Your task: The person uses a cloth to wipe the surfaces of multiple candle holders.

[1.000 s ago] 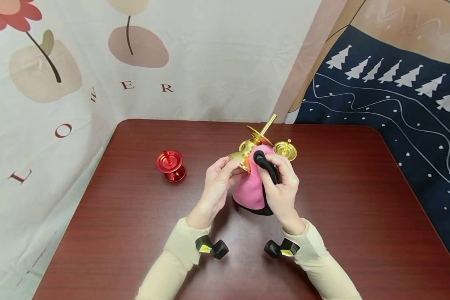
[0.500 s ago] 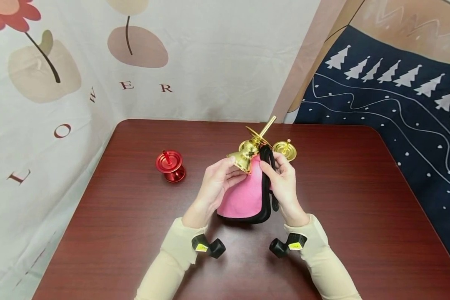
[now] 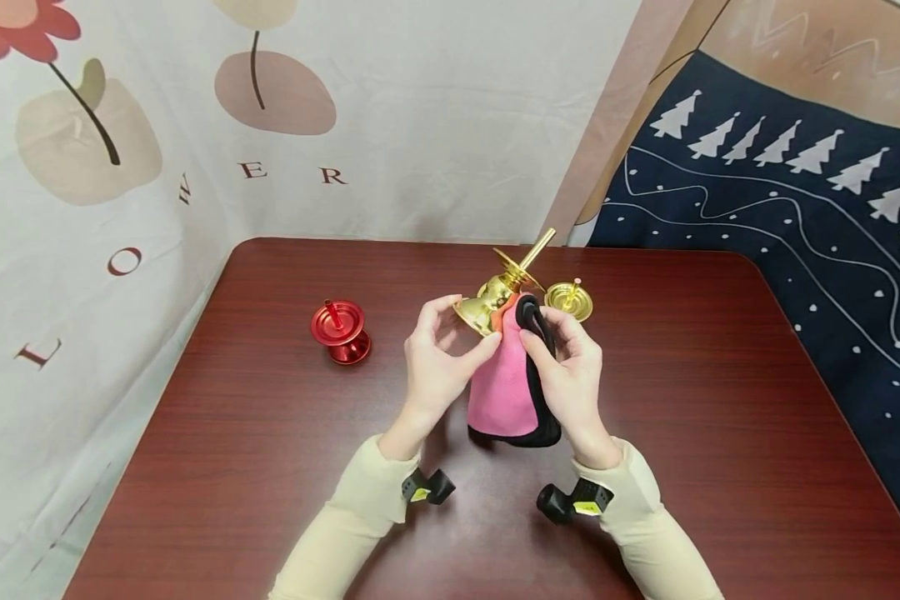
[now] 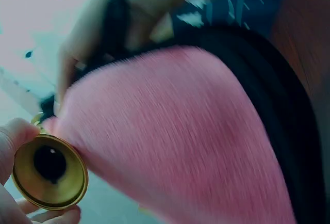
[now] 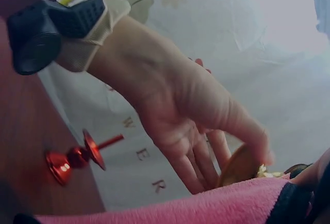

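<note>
Head view, gold candlestick [image 3: 495, 292] at table's [image 3: 645, 417] twelve o'clock, gripped by left hand [image 3: 438, 362], pink cloth [image 3: 502, 392] pinched in right hand [image 3: 573, 371], hollow underside [image 4: 58, 184] only from left wrist, L-O-W-E-R lettering [image 3: 253, 170] on backdrop [image 3: 435, 125], ten o'clock.

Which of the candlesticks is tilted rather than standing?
The gold candlestick held in the left grip; the red candlestick and the unheld gold one stand upright on the table.

I see the left hand [image 3: 437, 367] gripping a tilted gold candlestick [image 3: 493, 300] by its base, the right hand [image 3: 576, 375] pinching a black-edged pink cloth [image 3: 502, 387]; a red candlestick [image 3: 340, 327] stands apart on the brown bench [image 3: 240, 467].
</note>
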### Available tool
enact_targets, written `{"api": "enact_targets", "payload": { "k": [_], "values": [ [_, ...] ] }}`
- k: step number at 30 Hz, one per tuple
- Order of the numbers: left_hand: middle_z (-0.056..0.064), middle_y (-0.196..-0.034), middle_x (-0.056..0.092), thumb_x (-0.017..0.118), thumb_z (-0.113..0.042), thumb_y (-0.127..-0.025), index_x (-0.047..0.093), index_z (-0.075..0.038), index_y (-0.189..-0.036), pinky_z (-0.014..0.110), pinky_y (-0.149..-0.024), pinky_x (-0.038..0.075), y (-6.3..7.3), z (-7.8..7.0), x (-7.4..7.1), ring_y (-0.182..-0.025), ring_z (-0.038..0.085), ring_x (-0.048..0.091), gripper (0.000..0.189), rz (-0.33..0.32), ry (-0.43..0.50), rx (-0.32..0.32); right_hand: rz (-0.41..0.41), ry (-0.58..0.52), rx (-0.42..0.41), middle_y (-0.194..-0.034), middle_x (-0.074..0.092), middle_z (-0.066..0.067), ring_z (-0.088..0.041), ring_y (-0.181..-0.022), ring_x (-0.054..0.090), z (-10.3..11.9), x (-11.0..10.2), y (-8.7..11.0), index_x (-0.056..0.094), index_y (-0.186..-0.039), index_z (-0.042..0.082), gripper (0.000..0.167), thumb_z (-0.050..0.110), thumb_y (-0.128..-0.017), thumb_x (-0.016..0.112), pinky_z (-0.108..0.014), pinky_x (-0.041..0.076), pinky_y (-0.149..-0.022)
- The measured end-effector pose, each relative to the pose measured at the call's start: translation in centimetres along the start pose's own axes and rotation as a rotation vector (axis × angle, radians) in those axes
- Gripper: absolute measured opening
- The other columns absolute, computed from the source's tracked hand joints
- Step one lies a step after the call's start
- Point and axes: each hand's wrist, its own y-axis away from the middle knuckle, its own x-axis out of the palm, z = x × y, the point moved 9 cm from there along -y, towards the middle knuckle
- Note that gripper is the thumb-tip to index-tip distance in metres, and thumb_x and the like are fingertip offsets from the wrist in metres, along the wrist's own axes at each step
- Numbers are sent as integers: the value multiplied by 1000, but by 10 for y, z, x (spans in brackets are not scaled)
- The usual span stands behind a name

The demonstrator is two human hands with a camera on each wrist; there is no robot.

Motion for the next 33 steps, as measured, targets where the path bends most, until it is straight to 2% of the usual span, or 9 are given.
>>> {"api": "enact_targets", "payload": {
  "k": [5,8,12,15,18,24,28,31,33],
  "values": [
    [17,-112,58,84,-7,-61,53,4,-107,33,-92,46,6,-24,0,-106,27,57,57,-38,-268,353,-16,148,-241,-93,66,-17,-10,-83,61,30,0,1,64,-99,-10,19,-10,-79,65,-18,50,-74],
    [20,-114,55,83,-7,-60,52,5,-105,36,-93,44,12,-34,5,-108,32,52,55,-41,-395,532,-36,212,-349,-93,66,-19,-10,-84,61,45,2,4,66,-97,-8,20,-11,-77,67,-18,49,-75],
    [22,-113,54,77,1,-60,53,6,-104,39,-92,45,23,-43,13,-105,38,52,51,-25,-505,741,-55,265,-484,-92,67,-19,-21,-87,63,62,7,8,68,-96,-7,21,-11,-75,69,-24,49,-82],
    [23,-112,55,71,5,-59,54,7,-103,40,-92,46,31,-48,17,-102,40,54,47,-30,-560,865,-16,329,-564,-95,66,-18,-28,-90,62,68,14,9,68,-98,-6,21,-9,-77,68,-29,48,-86],
    [22,-110,57,71,3,-61,55,6,-101,39,-91,47,34,-49,17,-102,39,55,43,-48,-583,919,62,409,-601,-98,66,-17,-31,-91,60,67,21,10,67,-100,-5,22,-9,-79,65,-32,47,-86],
    [21,-109,59,75,-2,-62,56,5,-101,38,-89,48,33,-47,13,-100,37,56,44,-80,-608,912,168,510,-593,-95,65,-17,-30,-89,60,56,24,15,67,-100,-5,27,-14,-75,64,-37,48,-83],
    [19,-108,60,72,-2,-62,56,2,-100,37,-88,48,34,-47,16,-99,36,57,42,-71,-698,956,57,472,-555,-91,65,-16,-27,-85,61,51,11,12,68,-99,-4,22,-11,-78,64,-28,48,-81],
    [18,-107,61,68,-1,-64,57,2,-99,36,-91,47,38,-47,24,-97,35,58,37,-22,-767,1025,-50,442,-540,-91,66,-16,-27,-85,61,51,4,8,69,-99,-3,20,-8,-80,63,-24,47,-81],
    [19,-106,61,65,0,-67,58,2,-99,35,-93,46,41,-46,30,-97,35,58,33,22,-795,1067,-67,444,-535,-92,65,-16,-28,-86,60,52,6,6,69,-99,-3,20,-7,-80,63,-23,46,-81]
  ]
}}
